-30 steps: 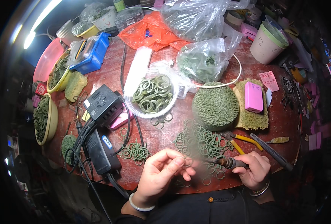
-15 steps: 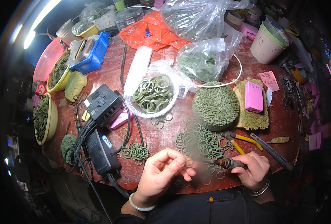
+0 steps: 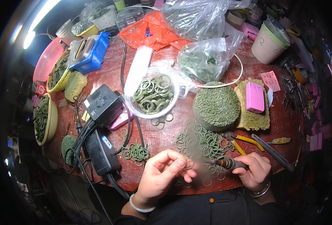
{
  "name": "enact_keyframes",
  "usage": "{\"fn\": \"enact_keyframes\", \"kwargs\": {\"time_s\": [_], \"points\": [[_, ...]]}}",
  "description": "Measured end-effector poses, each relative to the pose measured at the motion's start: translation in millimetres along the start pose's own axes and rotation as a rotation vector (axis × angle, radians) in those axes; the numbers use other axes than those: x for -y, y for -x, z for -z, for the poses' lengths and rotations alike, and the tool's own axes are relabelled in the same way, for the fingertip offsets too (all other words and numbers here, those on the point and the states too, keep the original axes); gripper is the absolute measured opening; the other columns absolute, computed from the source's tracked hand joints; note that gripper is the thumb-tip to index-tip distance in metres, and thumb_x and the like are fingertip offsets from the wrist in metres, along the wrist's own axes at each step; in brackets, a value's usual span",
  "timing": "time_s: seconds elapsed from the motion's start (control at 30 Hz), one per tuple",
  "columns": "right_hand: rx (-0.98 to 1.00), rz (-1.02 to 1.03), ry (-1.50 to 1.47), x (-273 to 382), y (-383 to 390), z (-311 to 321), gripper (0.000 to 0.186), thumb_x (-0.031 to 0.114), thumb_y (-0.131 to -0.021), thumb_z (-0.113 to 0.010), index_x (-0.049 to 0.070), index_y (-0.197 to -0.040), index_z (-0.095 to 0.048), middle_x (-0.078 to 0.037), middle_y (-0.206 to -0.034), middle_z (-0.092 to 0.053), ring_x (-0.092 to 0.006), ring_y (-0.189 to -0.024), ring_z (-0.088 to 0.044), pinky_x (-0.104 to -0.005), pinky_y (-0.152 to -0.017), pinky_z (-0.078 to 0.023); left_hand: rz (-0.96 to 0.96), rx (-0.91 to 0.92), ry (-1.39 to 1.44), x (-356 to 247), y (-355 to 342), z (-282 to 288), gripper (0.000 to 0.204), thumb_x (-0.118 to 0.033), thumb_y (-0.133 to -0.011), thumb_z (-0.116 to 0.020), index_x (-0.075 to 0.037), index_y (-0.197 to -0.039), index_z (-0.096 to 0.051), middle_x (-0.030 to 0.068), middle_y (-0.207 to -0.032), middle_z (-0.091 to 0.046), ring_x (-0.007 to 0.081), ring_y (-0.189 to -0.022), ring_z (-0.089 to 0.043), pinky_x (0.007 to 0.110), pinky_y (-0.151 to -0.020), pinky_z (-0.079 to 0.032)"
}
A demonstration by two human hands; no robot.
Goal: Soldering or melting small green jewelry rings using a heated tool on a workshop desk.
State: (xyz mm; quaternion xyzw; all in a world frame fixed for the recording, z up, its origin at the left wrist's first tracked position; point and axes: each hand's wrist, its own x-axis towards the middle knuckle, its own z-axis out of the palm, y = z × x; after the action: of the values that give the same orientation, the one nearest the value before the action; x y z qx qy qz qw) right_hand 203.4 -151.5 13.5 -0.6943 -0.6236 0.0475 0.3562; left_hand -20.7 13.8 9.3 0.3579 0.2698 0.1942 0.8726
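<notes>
My left hand is closed, pinching a thin green ring between thumb and fingertips. In my right hand is a soldering iron with a grey handle and a brownish metal collar. It lies nearly level, its thin tip pointing left toward the ring. Grey haze around the tip blurs it, so I cannot tell whether tip and ring touch. Just beyond my hands spreads a pile of loose green rings. A smaller heap of rings lies left of it.
A clear tub holds larger green rings. Right of it are a round green textured block, a pink block on a sponge, yellow-handled pliers and a dark bar. Black power boxes with cables stand left.
Both hands stay in about the same place, with the soldering iron still pointed at the ring. The ring between my left fingertips appears slightly shifted.
</notes>
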Motion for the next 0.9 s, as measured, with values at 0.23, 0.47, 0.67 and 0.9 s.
{"fn": "enact_keyframes", "kwargs": {"time_s": [0.23,0.47,0.67,0.9], "points": [[-0.096,-0.065,0.026,0.9,1.3,0.2,0.033,0.031,-0.090,-0.076,0.000,-0.097,-0.068,-0.010,-0.076,-0.065,-0.0263,-0.062,-0.066,-0.0350,-0.054,-0.051,-0.001,0.004,0.000,-0.1,0.1,0.2,0.014,-0.009,-0.104,-0.056,0.004,-0.103,-0.060,0.0224,-0.107,-0.069,0.0216,-0.087,-0.070,0.033,-0.076,-0.060],[-0.279,-0.278,0.122,-7.0,5.5,-5.8,0.022,0.017,-0.091,-0.075,-0.002,-0.097,-0.064,-0.014,-0.079,-0.063,-0.0307,-0.065,-0.062,-0.0370,-0.060,-0.048,-0.078,0.028,-0.071,4.6,-0.4,1.0,0.013,-0.007,-0.103,-0.057,0.005,-0.106,-0.062,0.0192,-0.108,-0.070,0.0197,-0.090,-0.071,0.032,-0.078,-0.059],[-0.258,-0.307,0.114,-5.0,1.8,-7.2,0.017,0.009,-0.090,-0.075,-0.002,-0.097,-0.064,-0.015,-0.080,-0.063,-0.0316,-0.067,-0.063,-0.0366,-0.061,-0.048,-0.249,-0.003,-0.245,5.7,1.4,-5.8,0.009,0.002,-0.098,-0.062,0.006,-0.105,-0.066,0.0174,-0.110,-0.069,0.0191,-0.093,-0.071,0.030,-0.081,-0.059],[-0.255,-0.325,0.113,-7.0,2.9,-8.0,0.017,0.009,-0.090,-0.075,-0.002,-0.096,-0.063,-0.015,-0.080,-0.063,-0.0324,-0.067,-0.063,-0.0374,-0.061,-0.048,-0.438,-0.007,-0.550,9.8,-0.9,-3.9,0.009,0.007,-0.094,-0.063,0.007,-0.103,-0.065,0.0216,-0.112,-0.067,0.0231,-0.094,-0.071,0.034,-0.082,-0.060]]}}
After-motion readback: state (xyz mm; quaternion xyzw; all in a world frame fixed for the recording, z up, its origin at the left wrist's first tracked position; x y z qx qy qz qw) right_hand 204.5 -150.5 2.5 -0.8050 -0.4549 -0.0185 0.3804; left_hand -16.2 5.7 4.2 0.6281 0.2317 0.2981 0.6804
